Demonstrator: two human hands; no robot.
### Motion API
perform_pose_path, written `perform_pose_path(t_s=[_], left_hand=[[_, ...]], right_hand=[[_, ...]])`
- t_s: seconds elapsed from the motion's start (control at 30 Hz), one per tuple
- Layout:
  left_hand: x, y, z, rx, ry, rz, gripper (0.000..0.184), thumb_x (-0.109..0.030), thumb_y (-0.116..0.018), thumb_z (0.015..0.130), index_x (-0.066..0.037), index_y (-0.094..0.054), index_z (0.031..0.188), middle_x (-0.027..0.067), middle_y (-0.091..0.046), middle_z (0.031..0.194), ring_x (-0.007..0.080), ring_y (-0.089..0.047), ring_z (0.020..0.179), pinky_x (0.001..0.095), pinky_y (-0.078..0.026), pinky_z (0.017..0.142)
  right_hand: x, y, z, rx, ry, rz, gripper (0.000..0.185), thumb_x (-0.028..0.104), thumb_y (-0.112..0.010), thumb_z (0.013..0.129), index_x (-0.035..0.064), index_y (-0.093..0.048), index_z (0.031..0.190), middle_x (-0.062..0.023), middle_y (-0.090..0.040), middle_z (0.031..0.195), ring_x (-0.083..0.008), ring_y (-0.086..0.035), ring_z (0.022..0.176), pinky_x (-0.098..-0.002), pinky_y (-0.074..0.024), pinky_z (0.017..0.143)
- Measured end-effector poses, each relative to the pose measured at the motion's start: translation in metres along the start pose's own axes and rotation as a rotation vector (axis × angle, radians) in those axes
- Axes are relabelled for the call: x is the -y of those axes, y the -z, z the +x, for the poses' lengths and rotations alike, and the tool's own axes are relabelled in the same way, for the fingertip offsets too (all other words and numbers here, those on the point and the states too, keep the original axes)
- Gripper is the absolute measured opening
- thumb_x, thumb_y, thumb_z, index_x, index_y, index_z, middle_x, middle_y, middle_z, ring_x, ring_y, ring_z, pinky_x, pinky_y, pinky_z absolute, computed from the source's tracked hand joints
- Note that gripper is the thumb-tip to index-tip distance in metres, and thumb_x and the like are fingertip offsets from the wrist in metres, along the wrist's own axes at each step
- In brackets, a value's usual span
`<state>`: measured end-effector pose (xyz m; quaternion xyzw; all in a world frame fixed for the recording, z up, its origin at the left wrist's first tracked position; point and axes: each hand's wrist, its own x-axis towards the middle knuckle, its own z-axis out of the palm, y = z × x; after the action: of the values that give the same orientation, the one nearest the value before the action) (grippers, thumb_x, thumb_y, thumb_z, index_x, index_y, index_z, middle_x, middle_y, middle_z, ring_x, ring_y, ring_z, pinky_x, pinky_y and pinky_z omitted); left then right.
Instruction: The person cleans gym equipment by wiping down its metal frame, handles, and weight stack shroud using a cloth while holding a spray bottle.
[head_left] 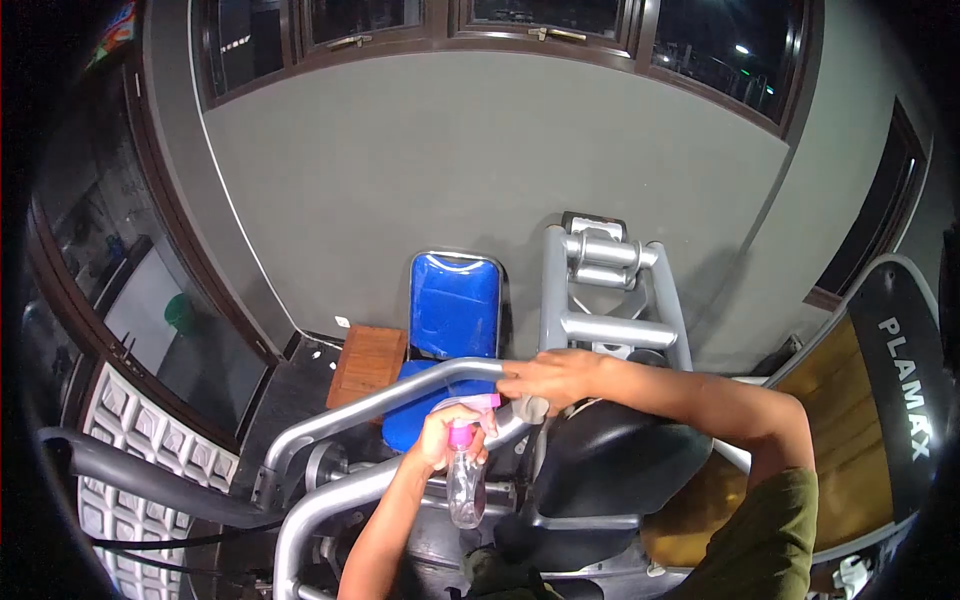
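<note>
My left hand [448, 438] is wrapped around the neck of a clear spray bottle [467, 492] with a pink trigger head. The bottle is upright, its nozzle pointing to the right, in front of the exercise machine's lower silver tube. My right hand [562, 380] reaches across from the right, its fingers curled over the end of the upper silver bar [385, 392]. Just below those fingers is a round greyish end piece [530, 408] on the lower tube. Whether anything lies between my right palm and the bar is hidden.
A black padded seat [625, 460] is under my right arm. Behind the bars stand a blue chair [455, 305] and a brown wooden stool [368, 365]. A silver machine frame [615, 328] stands against the grey wall; a PLAMAX panel [890, 370] rises at right.
</note>
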<state>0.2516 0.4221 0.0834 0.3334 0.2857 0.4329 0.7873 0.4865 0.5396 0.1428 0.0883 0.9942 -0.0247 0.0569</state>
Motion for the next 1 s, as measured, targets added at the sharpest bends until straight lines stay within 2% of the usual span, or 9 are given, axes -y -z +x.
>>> perform_pose_path(t_s=[0.03, 0.17, 0.27, 0.3, 0.4, 0.6, 0.7, 0.87, 1.0], left_hand=[[0.000, -0.001, 0.000, -0.002, -0.006, 0.004, 0.038, -0.030, -0.054, 0.082, 0.006, -0.063, 0.088, 0.0134, -0.056, 0.059, 0.0200, -0.046, 0.039, 0.0377, -0.049, 0.048], [0.000, 0.002, 0.001, 0.043, -0.008, -0.008, 0.033, -0.028, -0.054, 0.083, 0.003, -0.064, 0.088, 0.0130, -0.059, 0.065, 0.0198, -0.049, 0.041, 0.0378, -0.051, 0.051], [0.001, 0.000, 0.001, 0.030, -0.002, -0.012, 0.031, -0.027, -0.054, 0.084, 0.002, -0.064, 0.088, 0.0130, -0.059, 0.064, 0.0200, -0.050, 0.042, 0.0378, -0.051, 0.053], [0.001, -0.002, 0.002, 0.012, -0.005, -0.007, 0.032, -0.028, -0.054, 0.084, 0.002, -0.064, 0.088, 0.0131, -0.058, 0.063, 0.0201, -0.050, 0.042, 0.0378, -0.051, 0.053], [-0.001, 0.004, 0.001, 0.112, 0.027, -0.024, 0.032, -0.028, -0.054, 0.085, 0.003, -0.064, 0.087, 0.0129, -0.056, 0.058, 0.0206, -0.051, 0.043, 0.0379, -0.052, 0.054], [0.000, 0.001, 0.005, 0.073, 0.031, 0.028, 0.033, -0.029, -0.055, 0.085, 0.002, -0.064, 0.089, 0.0115, -0.054, 0.055, 0.0204, -0.052, 0.043, 0.0381, -0.053, 0.056], [-0.004, -0.009, 0.004, 0.027, 0.036, 0.020, 0.033, -0.029, -0.055, 0.085, 0.002, -0.064, 0.091, 0.0111, -0.057, 0.059, 0.0198, -0.053, 0.044, 0.0384, -0.053, 0.057], [-0.004, -0.010, 0.008, -0.007, 0.023, 0.002, 0.032, -0.029, -0.057, 0.084, 0.001, -0.065, 0.091, 0.0106, -0.063, 0.074, 0.0197, -0.055, 0.046, 0.0399, -0.055, 0.059], [-0.008, -0.015, 0.008, -0.079, 0.032, 0.010, 0.031, -0.028, -0.058, 0.084, 0.001, -0.065, 0.091, 0.0108, -0.062, 0.073, 0.0193, -0.055, 0.046, 0.0406, -0.056, 0.060]], right_hand=[[0.009, 0.025, 0.003, 0.173, -0.128, 0.004, 0.081, 0.024, -0.085, 0.067, 0.0127, -0.043, 0.135, -0.0144, -0.048, 0.131, -0.0392, -0.060, 0.108, -0.0452, -0.0517, 0.093], [-0.013, 0.025, -0.002, 0.251, -0.229, -0.070, 0.087, 0.020, -0.088, 0.061, 0.0114, -0.045, 0.136, -0.0176, -0.047, 0.137, -0.0420, -0.061, 0.108, -0.0465, -0.0517, 0.095], [-0.008, 0.021, 0.005, 0.275, -0.194, -0.048, 0.080, 0.019, -0.087, 0.063, 0.0114, -0.048, 0.132, -0.0166, -0.051, 0.128, -0.0410, -0.061, 0.107, -0.0465, -0.0521, 0.094], [-0.002, 0.011, -0.009, -0.031, -0.041, -0.047, 0.070, 0.018, -0.085, 0.064, 0.0107, -0.051, 0.125, -0.0155, -0.052, 0.121, -0.0394, -0.062, 0.105, -0.0463, -0.0528, 0.091], [0.018, 0.011, 0.024, 0.184, -0.027, 0.140, 0.063, 0.018, -0.086, 0.062, 0.0103, -0.056, 0.117, -0.0148, -0.055, 0.116, -0.0386, -0.061, 0.105, -0.0493, -0.0520, 0.089], [-0.038, 0.037, 0.023, 0.395, -0.453, -0.017, 0.068, 0.018, -0.090, 0.053, 0.0104, -0.061, 0.114, -0.0134, -0.057, 0.114, -0.0375, -0.061, 0.106, -0.0470, -0.0518, 0.087], [-0.054, 0.054, 0.013, 0.343, -0.538, 0.009, 0.062, 0.021, -0.089, 0.054, 0.0087, -0.063, 0.109, -0.0127, -0.060, 0.112, -0.0347, -0.061, 0.108, -0.0446, -0.0519, 0.087], [-0.050, 0.024, 0.014, 0.219, -0.184, 0.513, 0.058, 0.034, -0.086, 0.060, 0.0084, -0.072, 0.110, -0.0153, -0.071, 0.110, -0.0333, -0.066, 0.102, -0.0416, -0.0516, 0.088], [-0.056, 0.032, 0.015, 0.246, -0.326, 0.366, 0.048, 0.032, -0.082, 0.065, 0.0115, -0.074, 0.108, -0.0124, -0.071, 0.111, -0.0320, -0.066, 0.104, -0.0412, -0.0518, 0.088]])
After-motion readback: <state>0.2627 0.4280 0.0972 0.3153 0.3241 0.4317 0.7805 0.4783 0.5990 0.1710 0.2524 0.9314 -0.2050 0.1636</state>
